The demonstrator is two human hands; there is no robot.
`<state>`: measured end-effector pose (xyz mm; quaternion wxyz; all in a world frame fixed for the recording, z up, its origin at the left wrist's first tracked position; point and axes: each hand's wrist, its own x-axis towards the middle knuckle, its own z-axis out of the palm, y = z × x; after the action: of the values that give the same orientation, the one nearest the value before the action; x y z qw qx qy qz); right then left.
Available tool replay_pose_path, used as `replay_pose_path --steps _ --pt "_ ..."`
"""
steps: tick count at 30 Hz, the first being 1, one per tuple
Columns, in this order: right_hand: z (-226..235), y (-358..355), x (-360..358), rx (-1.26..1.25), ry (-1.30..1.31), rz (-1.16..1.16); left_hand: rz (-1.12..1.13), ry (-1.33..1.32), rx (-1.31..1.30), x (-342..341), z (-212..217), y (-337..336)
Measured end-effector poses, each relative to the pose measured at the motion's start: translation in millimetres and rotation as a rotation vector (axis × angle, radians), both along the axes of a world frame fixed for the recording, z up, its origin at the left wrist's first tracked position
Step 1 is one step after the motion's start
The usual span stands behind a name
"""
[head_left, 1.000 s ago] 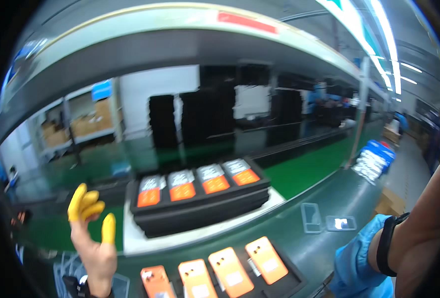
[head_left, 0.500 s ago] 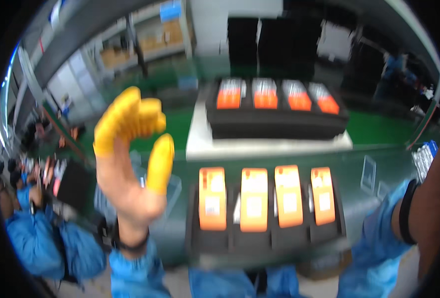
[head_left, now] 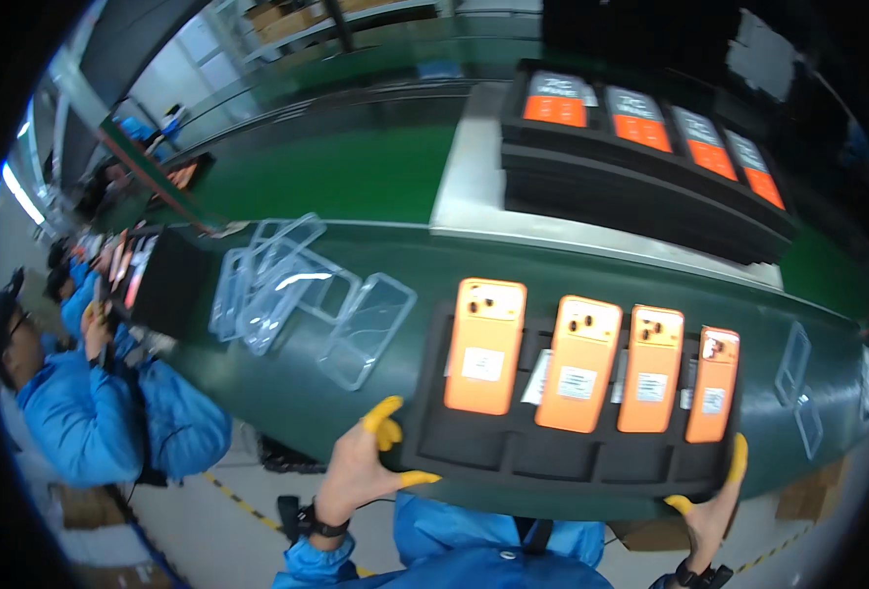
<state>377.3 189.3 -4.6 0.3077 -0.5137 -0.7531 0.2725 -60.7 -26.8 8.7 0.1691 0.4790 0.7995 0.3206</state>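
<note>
Left hand [head_left: 361, 466] and right hand [head_left: 711, 501] grip opposite ends of the black tray [head_left: 513, 454] bearing four orange phones [head_left: 484, 346], apparently mid-carry; level support needed next.

Each of the four orange phones [head_left: 577, 365] in the near black tray [head_left: 513, 456] has a small white rectangular label [head_left: 482, 364] on its back. On the far tray stack [head_left: 640, 191], four phones show screens [head_left: 556, 97] that are grey above and orange below. Brown cardboard boxes [head_left: 292, 18] stand on a shelf at the far top.
</note>
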Motion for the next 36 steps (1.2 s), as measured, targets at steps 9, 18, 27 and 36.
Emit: replay_pose_path --steps 9,18,27,36 --pt "9.5 36.5 -10.6 0.045 -0.035 -0.085 0.036 0.04 0.103 -1.1 4.1 58.5" --pt "50.8 115.0 72.7 0.33 -0.159 -0.406 0.013 -0.095 0.102 -17.9 30.5 15.2" --pt "-4.3 182.0 97.8 0.529 -0.525 -0.33 -0.064 -0.117 0.257 -0.9 35.8 51.3" --pt "98.6 -9.6 -83.2 0.785 -0.149 0.169 -0.424 0.109 0.29 43.6 82.1 102.4"
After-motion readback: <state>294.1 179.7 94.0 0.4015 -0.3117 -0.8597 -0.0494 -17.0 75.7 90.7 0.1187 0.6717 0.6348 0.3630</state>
